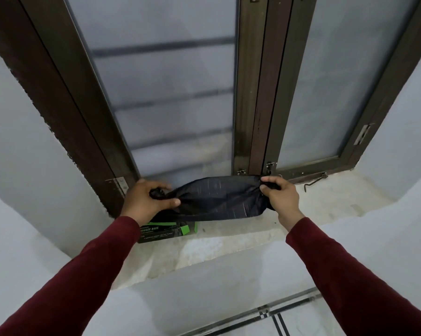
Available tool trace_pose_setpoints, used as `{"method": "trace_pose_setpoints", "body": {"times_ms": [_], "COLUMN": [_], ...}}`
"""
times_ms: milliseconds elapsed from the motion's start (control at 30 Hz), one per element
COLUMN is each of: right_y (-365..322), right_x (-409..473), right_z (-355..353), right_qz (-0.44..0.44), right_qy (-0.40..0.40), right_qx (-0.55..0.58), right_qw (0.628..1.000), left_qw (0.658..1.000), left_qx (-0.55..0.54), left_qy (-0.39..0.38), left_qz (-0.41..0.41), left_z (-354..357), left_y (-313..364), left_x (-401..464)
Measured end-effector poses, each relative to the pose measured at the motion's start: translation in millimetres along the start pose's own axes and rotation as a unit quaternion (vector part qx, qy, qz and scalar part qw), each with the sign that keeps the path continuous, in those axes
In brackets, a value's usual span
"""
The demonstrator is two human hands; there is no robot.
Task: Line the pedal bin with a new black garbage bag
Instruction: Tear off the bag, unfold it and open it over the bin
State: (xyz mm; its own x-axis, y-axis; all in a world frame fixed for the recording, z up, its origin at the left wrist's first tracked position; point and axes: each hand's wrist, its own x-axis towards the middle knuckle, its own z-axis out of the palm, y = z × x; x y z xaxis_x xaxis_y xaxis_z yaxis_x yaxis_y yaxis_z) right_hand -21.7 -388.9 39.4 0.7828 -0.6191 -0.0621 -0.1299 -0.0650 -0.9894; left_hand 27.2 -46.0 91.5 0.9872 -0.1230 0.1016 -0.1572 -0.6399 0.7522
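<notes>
Pale grey walls closed in a deep window recess, and a stone windowsill [229, 241] ran across it under two frosted panes in a dark brown window frame [253, 93].

Over this sill the two hands worked. The left hand [147, 198] was closed around one bunched end of the black garbage bag [219, 198], with the thumb pressed on the front of the film. The right hand [281, 194] pinched the other end between the thumb and the bent fingers. Both arms wore dark red sleeves [88, 275]. The bag was stretched between the hands, clear of the sill in the middle, and it was not yet opened: it looked like a flat, creased band with fold lines on it.

Just below the left hand, a green and black box of garbage bags [168, 230] lay on the sill, partly hidden by the bag and the wrist. Further right, a small metal window hook [313, 181] rested near the frame. A piece of tiled floor [265, 318] showed at the bottom. The pedal bin was not in view.

I judge the step to be the unfolding of a new bag taken from the box. The next move probably calls for finding the open edge, separating the two layers, and then carrying the bag to the bin.
</notes>
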Motion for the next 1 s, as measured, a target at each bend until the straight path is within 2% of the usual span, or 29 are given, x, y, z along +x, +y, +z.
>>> {"method": "trace_pose_setpoints", "body": {"times_ms": [233,400,533,667,733,800,867,900,933,1000], "right_y": [1,-4,-1,8,9,10,11,12,12,12], "right_x": [11,10,12,13,5,-9,-22,-27,-29,-32], "right_z": [-10,-15,-13,-8,-1,11,24,34,39,57], "right_qz": [0.013,0.101,0.099,0.046,0.014,0.007,0.039,0.044,0.037,-0.003], "right_qy": [-0.026,-0.085,-0.095,-0.075,-0.075,-0.148,-0.255,-0.295,-0.307,-0.286], "right_qx": [0.063,0.151,0.124,0.037,-0.034,-0.093,-0.166,-0.22,-0.269,-0.314], "right_qw": [0.998,0.98,0.983,0.995,0.997,0.985,0.952,0.929,0.912,0.905], "left_qw": [0.989,0.98,0.977,0.972,0.949,0.9,0.862,0.862,0.878,0.92], "left_qx": [-0.095,-0.114,-0.113,-0.124,-0.204,-0.329,-0.402,-0.397,-0.36,-0.234], "left_qy": [0.061,0.104,0.124,0.132,0.155,0.186,0.209,0.222,0.235,0.267], "left_qz": [-0.096,-0.122,-0.129,-0.15,-0.184,-0.216,-0.227,-0.223,-0.21,-0.165], "left_z": [3,4,8,13,12,5,-3,-9,-9,-15], "left_y": [-11,-18,-18,-16,-14,-11,-12,-16,-16,-21], "left_x": [11,14,14,8,2,-7,-15,-19,-20,-26]}}
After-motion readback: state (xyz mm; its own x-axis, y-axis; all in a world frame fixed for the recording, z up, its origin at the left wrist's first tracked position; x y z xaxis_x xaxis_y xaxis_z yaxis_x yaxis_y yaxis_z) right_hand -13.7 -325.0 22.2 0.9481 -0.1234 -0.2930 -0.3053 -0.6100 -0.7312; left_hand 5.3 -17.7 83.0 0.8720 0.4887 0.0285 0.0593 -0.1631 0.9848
